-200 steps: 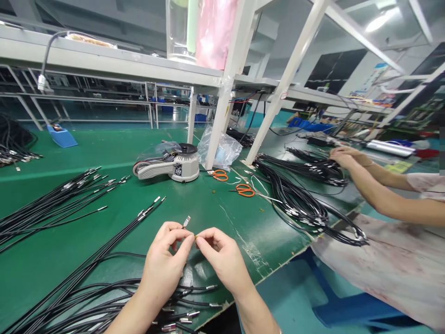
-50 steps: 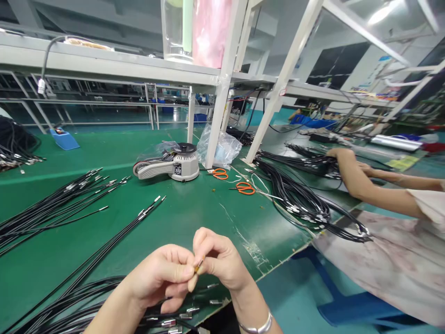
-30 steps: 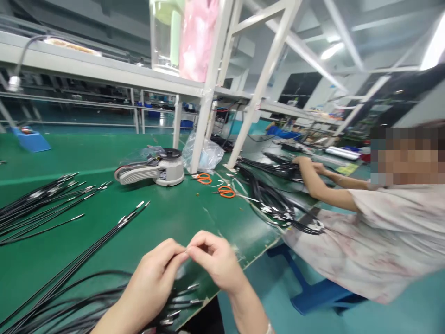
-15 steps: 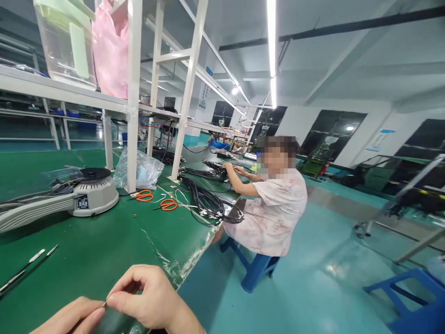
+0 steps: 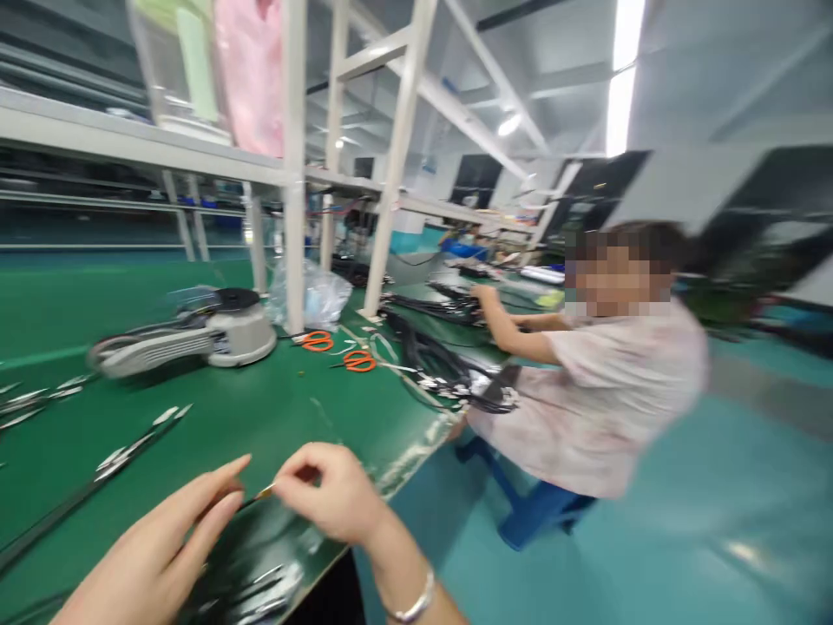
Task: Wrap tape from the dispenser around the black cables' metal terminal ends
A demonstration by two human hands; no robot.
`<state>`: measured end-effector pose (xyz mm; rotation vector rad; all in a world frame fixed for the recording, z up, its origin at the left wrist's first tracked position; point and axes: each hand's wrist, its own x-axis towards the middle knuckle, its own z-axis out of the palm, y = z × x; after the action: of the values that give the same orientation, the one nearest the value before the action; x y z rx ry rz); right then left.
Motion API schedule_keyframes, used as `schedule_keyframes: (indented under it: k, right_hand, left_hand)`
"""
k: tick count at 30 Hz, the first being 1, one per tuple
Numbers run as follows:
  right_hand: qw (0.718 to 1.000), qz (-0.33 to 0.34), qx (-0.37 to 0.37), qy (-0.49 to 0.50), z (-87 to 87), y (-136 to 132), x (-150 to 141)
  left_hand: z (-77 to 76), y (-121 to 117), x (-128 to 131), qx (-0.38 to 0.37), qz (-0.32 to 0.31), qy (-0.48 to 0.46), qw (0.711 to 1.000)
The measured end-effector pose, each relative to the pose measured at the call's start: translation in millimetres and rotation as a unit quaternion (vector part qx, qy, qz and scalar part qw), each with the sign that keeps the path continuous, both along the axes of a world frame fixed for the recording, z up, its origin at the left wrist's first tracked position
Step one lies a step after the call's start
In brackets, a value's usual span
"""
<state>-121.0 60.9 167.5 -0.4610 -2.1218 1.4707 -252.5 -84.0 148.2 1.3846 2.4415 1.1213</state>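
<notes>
A thin black cable with a gold-coloured end [image 5: 262,493] spans the small gap between my two hands, above the near edge of the green table. My left hand [image 5: 173,538] has its thumb and a finger closed around the dark part, while the index finger is lifted. My right hand [image 5: 331,490], with a bangle at the wrist, pinches the gold end. Fine detail of that tip is blurred. Below the hands, several metal cable ends [image 5: 266,590] lie at the table edge. To the left rests a bundle of black cables [image 5: 117,460] with silvery ends.
A grey round tape dispenser [image 5: 240,334] stands at the back left. Two orange-handled scissors [image 5: 359,361] lie near the shelf's white posts [image 5: 295,200]. Coiled black cables [image 5: 436,356] lie to the right. A co-worker [image 5: 599,382] sits on a blue stool [image 5: 547,512], hands on cables.
The view swung far right, then partly back left. Both hands hold the small cable end throughout; the left index finger has now lifted, and the hands are slightly further apart.
</notes>
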Motion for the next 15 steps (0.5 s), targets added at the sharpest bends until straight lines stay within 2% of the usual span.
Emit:
schedule_keyframes:
  k: [3,6,10,15]
  right_hand:
    - [0.999,0.006,-0.037,-0.031,3.6,5.1,-3.5]
    - [0.996,0.029,-0.074,-0.039,2.2,10.0,-6.1]
    - [0.994,0.029,-0.093,-0.044,2.8,7.0,-4.5]
    - [0.992,0.024,-0.114,-0.051,5.7,-0.1,-2.0]
  left_hand:
    - [26.1,-16.5,-7.8,-0.074,-0.001,-0.047,0.996]
    - [39.3,-26.4,-8.3,-0.104,-0.018,-0.107,0.989]
    - [42.8,-24.3,0.2,-0.101,-0.052,-0.175,0.978]
    - [41.1,-9.0,8.3,-0.077,-0.066,-0.172,0.98]
